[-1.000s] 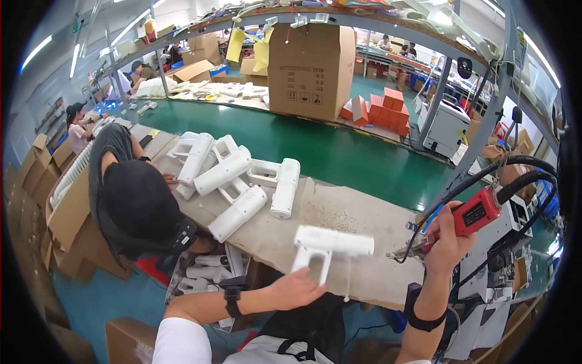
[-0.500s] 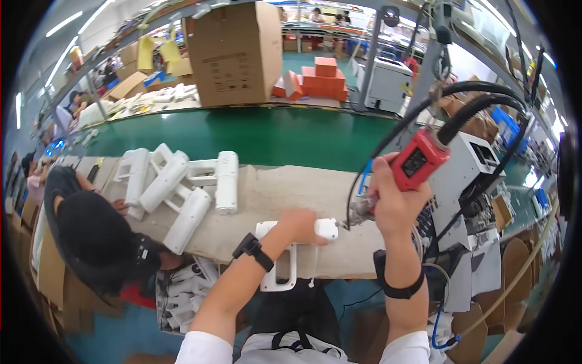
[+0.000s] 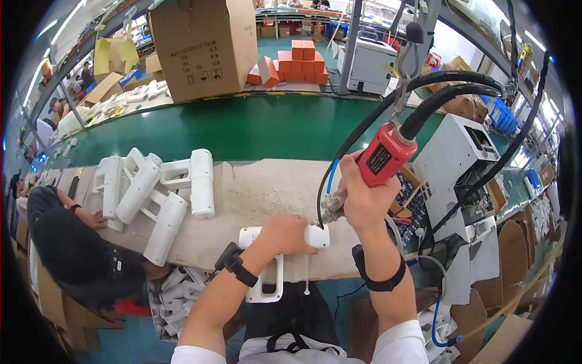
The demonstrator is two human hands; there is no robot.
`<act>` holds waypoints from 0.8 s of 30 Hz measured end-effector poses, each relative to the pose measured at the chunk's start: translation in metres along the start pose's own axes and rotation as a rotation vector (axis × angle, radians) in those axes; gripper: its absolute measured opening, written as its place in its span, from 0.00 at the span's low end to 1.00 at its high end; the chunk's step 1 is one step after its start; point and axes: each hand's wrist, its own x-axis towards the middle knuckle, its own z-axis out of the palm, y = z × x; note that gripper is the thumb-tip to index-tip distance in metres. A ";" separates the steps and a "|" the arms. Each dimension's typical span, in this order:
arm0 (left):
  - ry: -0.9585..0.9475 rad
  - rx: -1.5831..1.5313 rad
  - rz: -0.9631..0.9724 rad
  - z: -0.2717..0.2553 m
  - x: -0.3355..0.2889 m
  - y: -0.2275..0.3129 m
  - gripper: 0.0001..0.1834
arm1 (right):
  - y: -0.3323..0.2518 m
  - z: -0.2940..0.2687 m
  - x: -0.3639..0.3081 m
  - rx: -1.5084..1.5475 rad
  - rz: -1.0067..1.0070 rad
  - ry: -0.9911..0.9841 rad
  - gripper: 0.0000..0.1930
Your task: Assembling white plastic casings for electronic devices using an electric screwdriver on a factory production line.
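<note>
My left hand (image 3: 286, 235) wraps over a white plastic housing (image 3: 319, 237) with a loop handle, lying at the bench's front edge with the handle toward me. The handle overhangs the edge, and a thin white stem with a small knob hangs beside it. My right hand (image 3: 367, 203) grips a red electric screwdriver (image 3: 388, 155), tilted down to the left. Its metal nose is at the upper side of the housing's right end; whether the bit touches a screw I cannot tell. Several similar white housings (image 3: 165, 227) lie together to the left on the cardboard-covered bench (image 3: 242, 188).
A co-worker in a black cap (image 3: 76, 242) sits at the left, one hand by the housings. Beyond runs a green conveyor belt (image 3: 291, 127) with a large carton (image 3: 203, 51) behind it. At right stand a white machine (image 3: 451, 176) and a hanging black cable (image 3: 467, 79).
The view has shifted to the right. The screwdriver's nose has moved left, from beside the housing's right end to its upper side. My left hand still holds the housing.
</note>
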 end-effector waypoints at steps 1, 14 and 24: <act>-0.001 0.000 0.001 -0.002 -0.001 0.002 0.35 | 0.003 0.001 0.000 0.010 0.004 0.002 0.04; 0.035 0.001 -0.031 0.006 0.008 -0.003 0.37 | 0.014 -0.003 -0.008 -0.028 -0.076 0.004 0.05; 0.080 0.045 -0.024 0.001 0.021 -0.007 0.36 | -0.017 -0.012 -0.015 -0.028 -0.087 -0.021 0.05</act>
